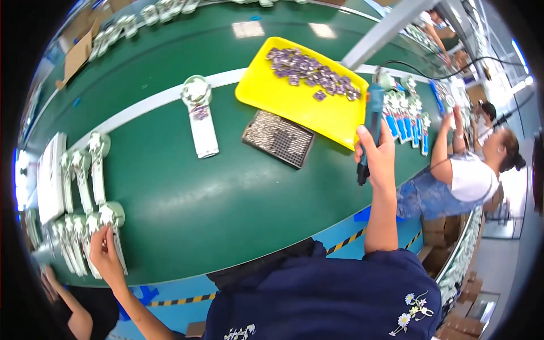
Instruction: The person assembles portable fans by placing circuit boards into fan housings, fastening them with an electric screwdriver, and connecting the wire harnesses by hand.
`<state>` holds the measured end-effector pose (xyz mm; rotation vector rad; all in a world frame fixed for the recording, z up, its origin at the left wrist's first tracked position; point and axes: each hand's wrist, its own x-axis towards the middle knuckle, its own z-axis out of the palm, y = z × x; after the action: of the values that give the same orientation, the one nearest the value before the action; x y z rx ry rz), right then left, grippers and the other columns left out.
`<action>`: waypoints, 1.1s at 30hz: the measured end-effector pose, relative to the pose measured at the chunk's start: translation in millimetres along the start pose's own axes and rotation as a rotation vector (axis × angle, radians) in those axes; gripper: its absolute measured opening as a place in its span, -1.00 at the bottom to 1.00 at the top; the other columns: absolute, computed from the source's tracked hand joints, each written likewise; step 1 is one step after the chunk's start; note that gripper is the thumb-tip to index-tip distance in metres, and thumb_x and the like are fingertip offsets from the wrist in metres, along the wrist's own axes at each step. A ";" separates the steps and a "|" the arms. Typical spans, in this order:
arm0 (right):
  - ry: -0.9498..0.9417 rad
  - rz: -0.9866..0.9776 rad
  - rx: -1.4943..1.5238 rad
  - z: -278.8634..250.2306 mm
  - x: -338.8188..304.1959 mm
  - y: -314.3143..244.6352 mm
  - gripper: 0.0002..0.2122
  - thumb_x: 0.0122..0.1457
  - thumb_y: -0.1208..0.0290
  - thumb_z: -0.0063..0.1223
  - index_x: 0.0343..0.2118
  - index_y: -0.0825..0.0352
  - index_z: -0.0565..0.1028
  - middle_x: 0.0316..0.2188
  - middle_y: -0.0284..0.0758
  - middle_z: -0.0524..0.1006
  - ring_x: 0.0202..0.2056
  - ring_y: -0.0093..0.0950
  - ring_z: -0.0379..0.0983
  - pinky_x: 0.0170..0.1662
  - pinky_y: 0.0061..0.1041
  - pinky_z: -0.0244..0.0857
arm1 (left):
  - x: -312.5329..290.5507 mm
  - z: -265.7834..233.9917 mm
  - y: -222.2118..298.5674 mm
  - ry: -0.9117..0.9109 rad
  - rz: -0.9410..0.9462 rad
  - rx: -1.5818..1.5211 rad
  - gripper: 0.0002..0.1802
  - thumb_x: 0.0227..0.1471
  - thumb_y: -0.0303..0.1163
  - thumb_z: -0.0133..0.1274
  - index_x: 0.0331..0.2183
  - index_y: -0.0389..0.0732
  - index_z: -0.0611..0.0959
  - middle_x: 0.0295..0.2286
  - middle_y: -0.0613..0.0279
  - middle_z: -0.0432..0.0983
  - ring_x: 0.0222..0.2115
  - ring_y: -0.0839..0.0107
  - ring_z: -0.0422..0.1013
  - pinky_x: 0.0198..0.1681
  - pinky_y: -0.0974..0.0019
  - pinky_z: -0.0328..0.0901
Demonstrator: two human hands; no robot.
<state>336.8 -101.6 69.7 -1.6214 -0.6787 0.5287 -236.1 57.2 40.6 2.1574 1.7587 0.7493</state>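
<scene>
In the lower left, my left hand [106, 255] pinches the head end of a pale green and white housing [112, 215], shaped like a handheld fan with a round head and long handle. It is in a row with several similar housings [71, 246]. My right hand [378, 156] is wrapped round a teal electric screwdriver [373, 107], its black tip pointing down, beside the yellow tray. Another such housing [203, 133] lies alone mid-table, with a small purple part on its neck.
A yellow tray [258, 88] holds many small purple parts [309, 71]. A black perforated tray of screws [277, 139] sits against it. Blue-handled housings [405, 122] lie at right, near a co-worker [467, 178]. A grey post [385, 34] and black cable rise behind. Another person's hand [51, 283] shows lower left.
</scene>
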 end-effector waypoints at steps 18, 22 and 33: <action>0.461 -0.226 -1.214 -71.7 -21.0 52.9 -0.46 0.17 0.19 0.33 0.16 0.38 0.50 0.16 -0.11 0.43 -0.03 -0.19 0.53 0.02 -0.28 0.41 | -23.4 103.9 171.0 -0.093 0.355 -0.391 -0.93 0.01 -0.62 0.23 -0.36 -0.33 0.70 -0.47 0.18 0.56 -0.34 0.22 0.44 -0.06 0.15 0.30; -0.026 -0.461 -0.733 -15.1 36.5 8.5 -0.64 0.21 0.53 0.18 0.09 0.28 0.55 -0.02 -0.23 0.57 -0.16 -0.35 0.57 -0.07 -0.46 0.43 | -21.8 116.0 186.7 -0.127 0.439 -0.412 -0.95 0.00 -0.61 0.23 -0.39 -0.32 0.70 -0.49 0.18 0.54 -0.37 0.23 0.43 0.03 0.06 0.25; -0.303 -0.689 -1.155 38.8 111.8 62.2 -0.72 0.15 0.51 0.06 -0.07 0.30 0.61 -0.19 -0.22 0.52 -0.08 -0.23 0.49 0.01 -0.27 0.42 | -49.2 131.4 153.4 -0.173 0.294 -0.576 -0.86 0.09 -0.69 0.11 -0.25 -0.41 0.66 -0.35 0.12 0.52 -0.32 0.30 0.41 -0.23 0.34 0.28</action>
<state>399.6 -2.1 6.3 -2.1539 -1.9110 -0.2176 -44.4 -10.5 -2.8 2.0080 0.9871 0.9612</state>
